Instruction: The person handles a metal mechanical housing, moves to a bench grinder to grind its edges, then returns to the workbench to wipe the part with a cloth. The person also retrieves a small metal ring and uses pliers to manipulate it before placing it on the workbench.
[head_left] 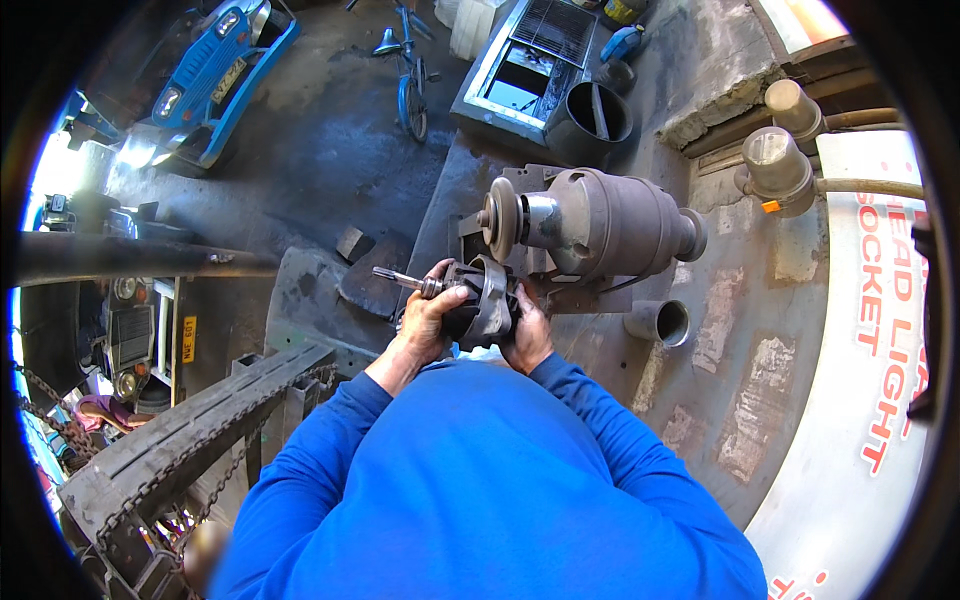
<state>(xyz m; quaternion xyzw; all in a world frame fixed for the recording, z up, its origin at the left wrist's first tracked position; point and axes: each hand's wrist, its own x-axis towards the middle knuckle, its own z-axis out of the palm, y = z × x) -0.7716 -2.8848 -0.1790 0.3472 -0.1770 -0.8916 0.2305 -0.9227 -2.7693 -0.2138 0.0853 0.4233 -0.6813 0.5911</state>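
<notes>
Both hands hold a dark metal machine part (490, 300) in front of my body. It has a pale curved metal band around it, and a slim bright shaft (402, 278) sticks out to the left. My left hand (428, 318) is closed on the shaft side, its thumb lying on top. On the opposite side my right hand (530, 332) grips the part, with some fingers hidden beneath it. Just beyond the part is the round wheel (502, 218) of a big grey electric motor (610, 225). Whether part and wheel touch, I cannot tell.
A metal beam with a chain (200, 435) runs along my left. Behind the motor stand a dark bucket (588, 125) and a white-framed box (520, 80). A short open pipe (662, 323) is at right. Farther off are a blue bicycle (408, 90) and a blue vehicle front (210, 70).
</notes>
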